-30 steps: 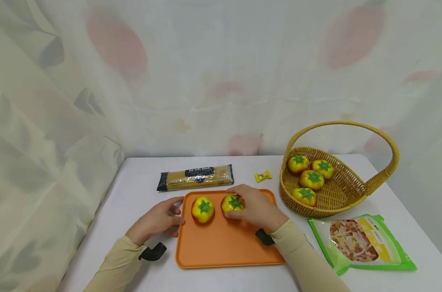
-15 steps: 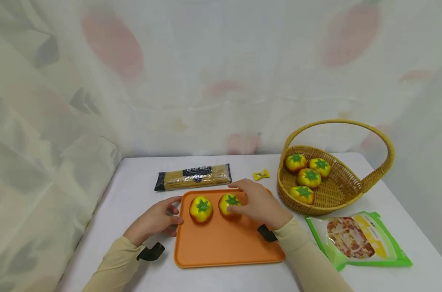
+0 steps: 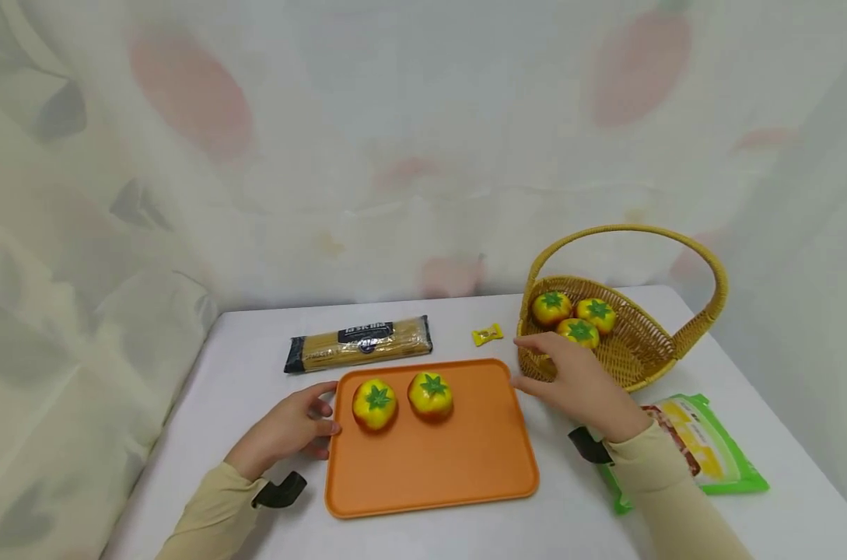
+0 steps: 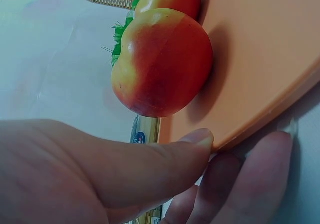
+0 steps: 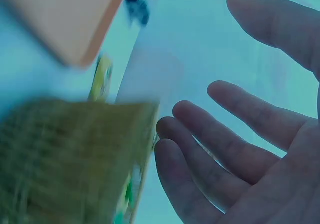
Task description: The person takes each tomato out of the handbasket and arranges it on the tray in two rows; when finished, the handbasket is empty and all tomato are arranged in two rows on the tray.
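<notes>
My left hand [image 3: 290, 424] pinches the left rim of an orange tray [image 3: 430, 474]; in the left wrist view the thumb [image 4: 165, 159] lies on the edge with fingers below it. Two yellow-red fruits with green star-shaped leaf tops sit on the tray, a left fruit [image 3: 375, 405] and a right fruit [image 3: 431, 396]. My right hand [image 3: 580, 381] holds nothing, its fingers spread in the air between the tray and a wicker basket [image 3: 647, 342]. Several like fruits [image 3: 552, 309] lie in the basket; the hand hides its near left part in the head view.
A spaghetti pack [image 3: 360, 344] lies behind the tray, with a small yellow wrapped candy [image 3: 488, 334] to its right. Partly under the right forearm is a green-edged food bag [image 3: 710, 451]. The basket's tall handle [image 3: 717, 288] arches up. A patterned curtain [image 3: 325, 194] hangs behind the table.
My right hand has let go of the right fruit on the tray and moved right to the basket. The left hand stays at the rim. The whole head view has shifted slightly.
</notes>
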{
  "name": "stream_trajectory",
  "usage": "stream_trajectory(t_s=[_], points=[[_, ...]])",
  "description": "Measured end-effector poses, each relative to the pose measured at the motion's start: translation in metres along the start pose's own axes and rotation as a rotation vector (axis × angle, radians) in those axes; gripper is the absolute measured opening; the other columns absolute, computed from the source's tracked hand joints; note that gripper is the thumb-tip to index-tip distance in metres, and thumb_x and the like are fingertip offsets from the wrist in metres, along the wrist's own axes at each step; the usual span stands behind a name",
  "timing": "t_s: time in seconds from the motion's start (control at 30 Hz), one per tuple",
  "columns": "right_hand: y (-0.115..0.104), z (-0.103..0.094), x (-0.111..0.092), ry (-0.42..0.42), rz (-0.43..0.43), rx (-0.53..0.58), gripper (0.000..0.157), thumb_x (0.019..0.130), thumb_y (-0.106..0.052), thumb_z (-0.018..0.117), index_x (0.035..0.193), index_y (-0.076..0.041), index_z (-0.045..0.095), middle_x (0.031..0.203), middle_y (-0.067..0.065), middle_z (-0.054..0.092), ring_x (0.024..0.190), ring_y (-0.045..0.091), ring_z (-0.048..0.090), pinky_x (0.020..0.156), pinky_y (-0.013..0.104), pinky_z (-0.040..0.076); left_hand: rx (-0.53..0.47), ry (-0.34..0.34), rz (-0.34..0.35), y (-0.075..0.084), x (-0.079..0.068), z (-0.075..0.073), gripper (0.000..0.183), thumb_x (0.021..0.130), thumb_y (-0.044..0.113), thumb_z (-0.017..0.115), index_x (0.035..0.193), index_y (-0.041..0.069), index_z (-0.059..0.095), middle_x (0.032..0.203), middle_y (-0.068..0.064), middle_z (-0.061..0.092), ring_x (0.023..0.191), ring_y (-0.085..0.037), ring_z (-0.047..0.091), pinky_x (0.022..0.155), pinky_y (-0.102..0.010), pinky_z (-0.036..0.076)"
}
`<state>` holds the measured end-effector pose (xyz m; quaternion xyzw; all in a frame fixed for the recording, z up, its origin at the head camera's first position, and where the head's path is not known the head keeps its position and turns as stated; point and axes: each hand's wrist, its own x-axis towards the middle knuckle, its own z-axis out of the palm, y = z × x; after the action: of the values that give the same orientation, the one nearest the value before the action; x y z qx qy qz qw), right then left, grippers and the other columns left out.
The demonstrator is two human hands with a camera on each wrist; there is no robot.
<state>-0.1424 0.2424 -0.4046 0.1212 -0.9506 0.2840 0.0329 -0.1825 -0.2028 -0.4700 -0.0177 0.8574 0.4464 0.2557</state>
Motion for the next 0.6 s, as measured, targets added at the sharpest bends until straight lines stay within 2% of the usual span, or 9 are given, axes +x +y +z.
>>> stream_trajectory(t_s=[0.17,0.27,0.6], points=[[0.024,-0.02,-0.01,0.046,0.0,-0.035,0.059,0.096,-0.041,0.084,0.145,-0.012,0.067,0.142,0.011,0.07,0.129,0.035,0.067,0.107,0.058,0.057,-0.005,0.001,-0.003,-0.001,0.0,-0.001,0.08,0.094,0.005,0.081,0.164,0.012,0.043,0.121,-0.016,0.058,0.081,-0.022,0.071,0.068,-0.038,0.069],[0.034,-0.027,-0.014,0.039,0.026,-0.032,0.06,0.097,-0.043,0.082,0.145,-0.012,0.066,0.143,0.012,0.07,0.129,0.035,0.067,0.105,0.059,0.058,-0.005,-0.002,-0.008,-0.001,0.0,-0.001,0.08,0.094,0.005,0.081,0.164,0.012,0.042,0.121,-0.016,0.058,0.082,-0.022,0.071,0.068,-0.038,0.069],[0.053,-0.025,-0.015,-0.026,0.136,-0.031,0.067,0.1,-0.049,0.077,0.15,-0.008,0.062,0.145,0.019,0.068,0.129,0.04,0.067,0.105,0.061,0.058,-0.008,-0.008,0.007,-0.001,-0.001,0.0,0.079,0.095,0.004,0.081,0.164,0.013,0.042,0.121,-0.016,0.057,0.082,-0.023,0.07,0.068,-0.039,0.069]])
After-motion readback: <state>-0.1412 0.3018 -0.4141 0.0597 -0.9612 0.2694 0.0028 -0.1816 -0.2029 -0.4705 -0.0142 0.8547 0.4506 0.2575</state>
